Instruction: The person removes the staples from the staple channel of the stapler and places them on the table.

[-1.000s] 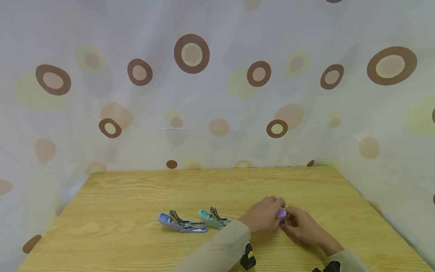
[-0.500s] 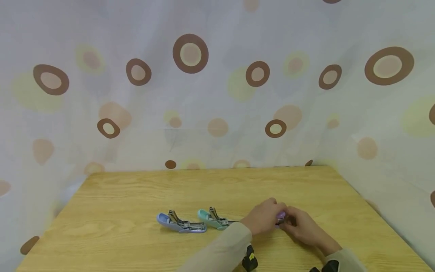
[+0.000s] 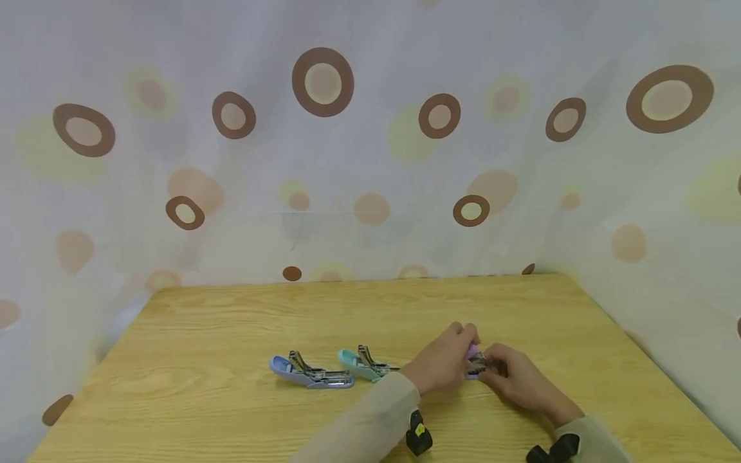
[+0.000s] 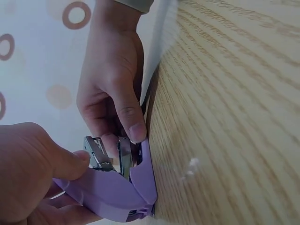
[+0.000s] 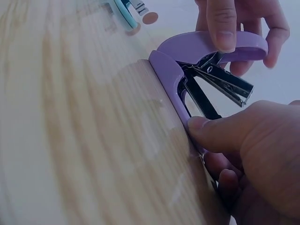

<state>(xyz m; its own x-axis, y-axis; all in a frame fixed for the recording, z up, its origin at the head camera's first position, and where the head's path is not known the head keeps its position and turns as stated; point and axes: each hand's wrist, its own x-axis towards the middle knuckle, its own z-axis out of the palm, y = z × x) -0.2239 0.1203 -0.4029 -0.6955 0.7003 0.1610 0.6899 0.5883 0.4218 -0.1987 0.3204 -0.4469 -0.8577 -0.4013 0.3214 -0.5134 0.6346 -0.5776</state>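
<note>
Both hands hold a purple stapler (image 5: 168,70), which stands swung wide at its hinge on the wooden table, its metal parts showing between lid and base. My left hand (image 3: 442,360) grips the purple lid, thumb on one side and fingers on the other, as the left wrist view shows. With thumb and fingers, my right hand (image 3: 521,379) pinches the far end of the base (image 4: 146,173). In the right wrist view a metal magazine arm (image 5: 225,82) sticks out between the lid and the base. From the head, the left hand hides much of the stapler.
Left of the hands, a teal stapler (image 3: 356,365) lies opened out on the table (image 3: 231,424), partly behind the left forearm. A blue stapler (image 3: 283,366) lies opened further left. A patterned curtain (image 3: 370,128) borders the table's back and sides.
The left hand has drawn slightly away from the right, and more of the purple stapler's metal inside shows between them. The head view has tilted down a little. The other staplers stay put.
</note>
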